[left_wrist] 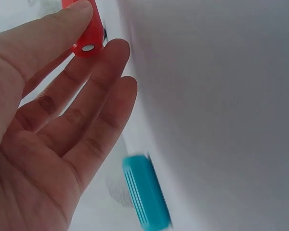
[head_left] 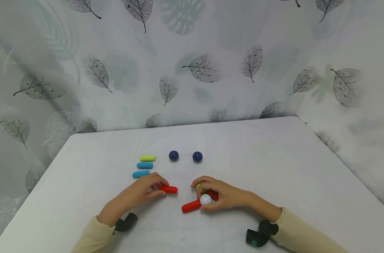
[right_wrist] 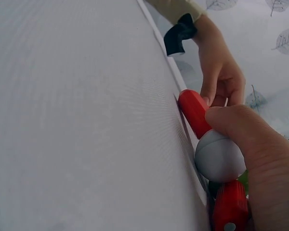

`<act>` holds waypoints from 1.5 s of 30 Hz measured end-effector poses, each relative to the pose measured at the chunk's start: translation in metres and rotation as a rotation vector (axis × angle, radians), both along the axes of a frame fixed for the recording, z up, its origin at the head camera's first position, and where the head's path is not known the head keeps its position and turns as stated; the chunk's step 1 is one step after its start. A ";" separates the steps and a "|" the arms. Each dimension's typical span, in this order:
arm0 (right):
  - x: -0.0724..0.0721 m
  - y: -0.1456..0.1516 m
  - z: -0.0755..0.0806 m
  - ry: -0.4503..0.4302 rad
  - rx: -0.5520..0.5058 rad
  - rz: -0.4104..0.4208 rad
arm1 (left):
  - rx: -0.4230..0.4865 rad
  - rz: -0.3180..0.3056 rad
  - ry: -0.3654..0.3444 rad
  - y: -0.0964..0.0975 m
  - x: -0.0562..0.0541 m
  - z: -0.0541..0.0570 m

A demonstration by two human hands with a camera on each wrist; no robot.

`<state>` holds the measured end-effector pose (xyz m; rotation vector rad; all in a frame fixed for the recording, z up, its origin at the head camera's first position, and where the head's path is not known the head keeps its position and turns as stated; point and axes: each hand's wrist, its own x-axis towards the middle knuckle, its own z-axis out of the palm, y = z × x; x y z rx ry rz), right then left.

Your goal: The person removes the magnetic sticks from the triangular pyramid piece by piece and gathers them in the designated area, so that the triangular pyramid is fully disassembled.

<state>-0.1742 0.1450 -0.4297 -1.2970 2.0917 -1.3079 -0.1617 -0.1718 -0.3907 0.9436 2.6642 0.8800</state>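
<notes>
My left hand (head_left: pixel 138 191) pinches a red stick (head_left: pixel 170 189) between thumb and fingers, just above the white table. A silvery round end shows on that stick (left_wrist: pixel 89 36) in the left wrist view. My right hand (head_left: pixel 228 194) holds a white ball (head_left: pixel 206 199) with its thumb against it. One red stick (head_left: pixel 191 206) touches the ball and points left. Another red stick (head_left: pixel 212 194) lies against the ball under the fingers, partly hidden. A green ball (head_left: pixel 198 187) sits beneath the right fingertips, mostly covered.
Beyond the left hand lie two blue sticks (head_left: pixel 145 165) and a lime-green stick (head_left: pixel 147 158), roughly in a column. Two dark blue balls (head_left: pixel 173 155) stand farther back on the white table (head_left: pixel 258 151). A leaf-patterned cloth (head_left: pixel 201 95) rises behind the table.
</notes>
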 end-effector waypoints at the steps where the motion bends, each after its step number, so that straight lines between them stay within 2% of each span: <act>1: 0.000 0.000 0.000 0.000 0.000 0.002 | 0.005 0.004 0.004 -0.003 0.000 0.000; 10: -0.001 0.000 -0.001 0.009 -0.013 0.010 | 0.042 0.054 0.089 -0.034 0.004 -0.002; 20: 0.000 -0.001 0.000 -0.014 -0.016 0.005 | 0.086 0.069 0.190 -0.065 0.002 -0.004; 24: 0.001 -0.001 0.001 -0.013 -0.012 0.001 | 0.070 0.103 0.196 -0.073 0.000 -0.004; 27: 0.001 -0.001 0.000 -0.001 -0.011 0.000 | 0.051 0.127 0.192 -0.076 -0.001 -0.005; 33: 0.000 -0.001 -0.001 0.032 -0.006 -0.004 | 0.017 0.161 0.236 -0.078 -0.003 -0.009; 41: 0.000 -0.001 -0.001 0.021 0.012 -0.014 | -0.004 0.178 0.200 -0.076 -0.002 -0.005; 45: -0.001 -0.001 -0.002 0.014 -0.005 -0.005 | -0.013 0.229 0.207 -0.075 0.000 -0.004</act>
